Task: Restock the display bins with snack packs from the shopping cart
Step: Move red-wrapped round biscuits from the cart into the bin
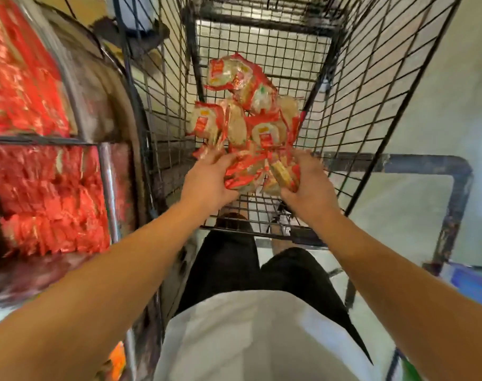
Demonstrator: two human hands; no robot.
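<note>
Head view: both hands, left hand (207, 176) and right hand (307, 178), fingers curled round a bundle of packs (257, 171) low in the cart (372, 86), more packs beyond, bins (41, 188) at left look nearly full.

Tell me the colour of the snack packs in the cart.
Red with clear windows; snack packs, head view.

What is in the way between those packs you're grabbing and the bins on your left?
The shopping cart's wire side wall stands between the snack packs, gripped by both hands, and the display bins. They must be lifted over its rim.
</note>
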